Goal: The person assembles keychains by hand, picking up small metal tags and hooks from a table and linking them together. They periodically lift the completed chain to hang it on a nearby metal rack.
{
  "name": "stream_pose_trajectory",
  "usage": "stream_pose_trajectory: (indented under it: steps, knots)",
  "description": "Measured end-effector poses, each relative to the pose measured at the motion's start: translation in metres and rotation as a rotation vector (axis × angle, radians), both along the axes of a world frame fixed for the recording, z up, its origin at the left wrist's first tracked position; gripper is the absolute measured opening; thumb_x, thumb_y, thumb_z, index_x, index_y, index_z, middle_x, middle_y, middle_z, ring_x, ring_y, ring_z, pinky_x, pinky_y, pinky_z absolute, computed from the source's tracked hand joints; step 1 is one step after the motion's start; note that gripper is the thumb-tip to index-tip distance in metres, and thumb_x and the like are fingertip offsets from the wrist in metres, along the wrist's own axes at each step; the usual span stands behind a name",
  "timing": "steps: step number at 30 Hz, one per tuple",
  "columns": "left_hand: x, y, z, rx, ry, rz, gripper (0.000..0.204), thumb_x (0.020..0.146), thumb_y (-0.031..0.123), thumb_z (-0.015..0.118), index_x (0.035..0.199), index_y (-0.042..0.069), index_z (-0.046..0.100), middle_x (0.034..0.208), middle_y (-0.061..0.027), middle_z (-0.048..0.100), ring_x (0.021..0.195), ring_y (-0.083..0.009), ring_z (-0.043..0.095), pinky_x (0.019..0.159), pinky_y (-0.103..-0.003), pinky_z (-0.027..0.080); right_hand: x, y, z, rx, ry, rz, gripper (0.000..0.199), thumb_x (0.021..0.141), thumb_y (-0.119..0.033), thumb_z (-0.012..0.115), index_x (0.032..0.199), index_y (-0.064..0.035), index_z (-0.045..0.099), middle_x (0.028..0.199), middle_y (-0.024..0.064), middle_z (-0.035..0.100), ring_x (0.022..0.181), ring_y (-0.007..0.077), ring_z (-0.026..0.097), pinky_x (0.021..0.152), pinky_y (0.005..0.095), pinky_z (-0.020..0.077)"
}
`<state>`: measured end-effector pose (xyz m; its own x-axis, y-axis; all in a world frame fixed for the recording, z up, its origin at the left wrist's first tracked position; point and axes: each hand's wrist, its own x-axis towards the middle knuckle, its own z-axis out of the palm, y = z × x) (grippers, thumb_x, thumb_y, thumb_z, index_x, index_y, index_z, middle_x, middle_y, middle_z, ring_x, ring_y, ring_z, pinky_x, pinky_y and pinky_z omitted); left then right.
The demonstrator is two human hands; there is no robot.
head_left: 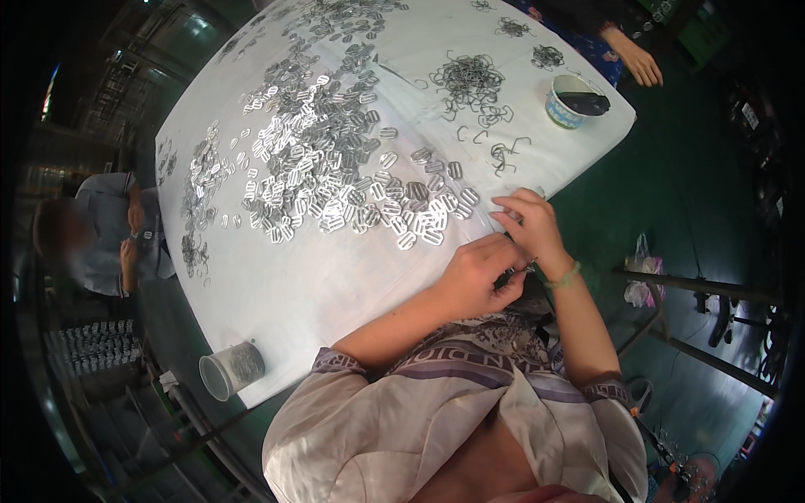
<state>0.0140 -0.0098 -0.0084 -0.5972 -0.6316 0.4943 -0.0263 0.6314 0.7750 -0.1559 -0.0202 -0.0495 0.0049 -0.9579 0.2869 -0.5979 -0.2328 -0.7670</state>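
My left hand [485, 272] is closed in a pinch at the near edge of the table, in front of my body. A small dark metal piece [530, 265] shows at its fingertips, too small to make out. Just beyond it, my right hand [534, 225] reaches over the table edge, fingers bent and their tips apart, with nothing visible between them. Left of the hands spreads a big heap of flat, shiny, slotted metal buckles [314, 155]. Past my right hand lie a few bent wire hooks [503, 157] and a larger pile of wire hooks [471, 82].
A paper tub [555, 113] with a dark object inside stands near the table's right corner. A clear plastic cup [220, 375] lies tilted at the near left corner of the white-covered table [277, 293]. One person [109, 230] works at the left; another person's hand [641, 63] hangs at the far right.
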Motion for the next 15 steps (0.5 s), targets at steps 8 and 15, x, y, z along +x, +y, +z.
stream_pose_trajectory:
  steps: [8,15]
  knots:
    - [0.008,0.004,0.003,-0.008,-0.006,0.043,0.02,0.068,-0.005,0.068,0.082,0.003,0.057,0.084,-0.0105,0.065,0.075,-0.027,0.065,0.063,-0.034,0.053,0.027,-0.044,-0.027,0.005,0.311,0.088,0.015,0.075,-0.014,0.073,0.079,-0.0012,0.067,0.079,0.0138,0.058,0.082,0.0328,0.06,0.074,0.0422,0.0494]
    - [0.007,0.0,0.0,0.027,0.015,0.083,0.019,0.069,-0.004,0.069,0.083,0.003,0.059,0.085,-0.0111,0.067,0.078,-0.0275,0.066,0.065,-0.034,0.053,0.011,-0.034,-0.011,-0.006,0.142,-0.069,0.008,0.08,-0.006,0.07,0.085,0.0009,0.069,0.076,0.0123,0.065,0.068,0.0245,0.066,0.063,0.0351,0.0528]
